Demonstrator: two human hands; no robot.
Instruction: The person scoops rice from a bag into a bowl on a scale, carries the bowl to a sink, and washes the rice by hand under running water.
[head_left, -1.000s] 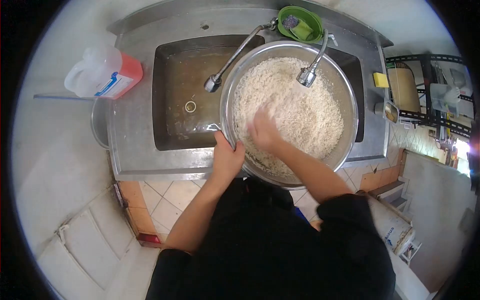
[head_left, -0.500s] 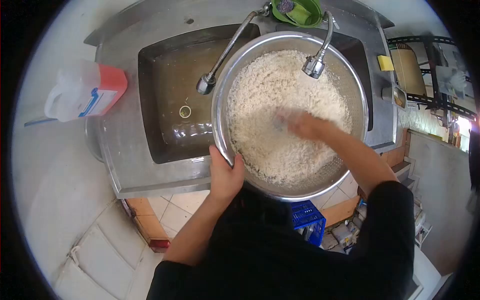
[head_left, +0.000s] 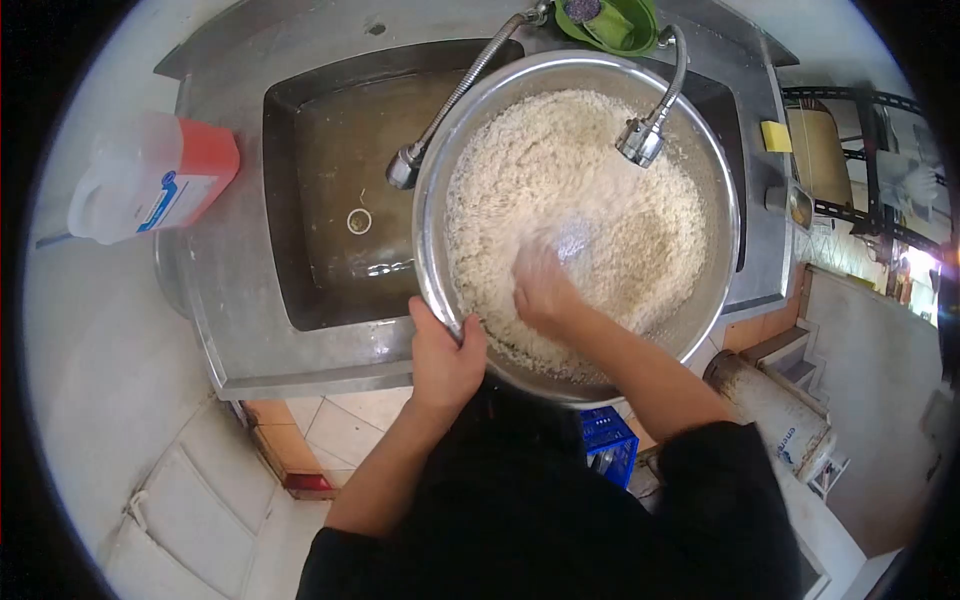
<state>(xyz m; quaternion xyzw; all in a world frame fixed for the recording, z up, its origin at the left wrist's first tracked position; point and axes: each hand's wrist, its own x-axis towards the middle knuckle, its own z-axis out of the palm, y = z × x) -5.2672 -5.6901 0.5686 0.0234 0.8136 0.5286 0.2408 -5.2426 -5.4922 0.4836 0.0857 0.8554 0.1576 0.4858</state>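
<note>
A large round metal colander (head_left: 428, 235) with a finely perforated wall stands over the sink and holds a broad heap of white rice (head_left: 560, 130). My left hand (head_left: 446, 360) is closed on its rim at the lower left, thumb on one side and fingers on the other. Down in the rice, left of the middle, is my right hand (head_left: 545, 290), its fingers smeared by motion. Beside it a shiny patch of the colander's bottom shows through the grains. A metal faucet head (head_left: 640, 142) hangs over the upper right of the rice.
A second faucet head (head_left: 404, 166) hangs over the left sink basin (head_left: 330, 200), which has murky water. A jug of red liquid (head_left: 165, 180) stands left. Behind the colander sits a green bowl (head_left: 645, 30); a yellow sponge (head_left: 776, 137) lies right, a blue crate (head_left: 612, 440) below.
My right hand has swept left and toward me through the rice, baring a shiny patch of the colander's bottom. My left hand keeps its hold on the rim. The view has shifted slightly.
</note>
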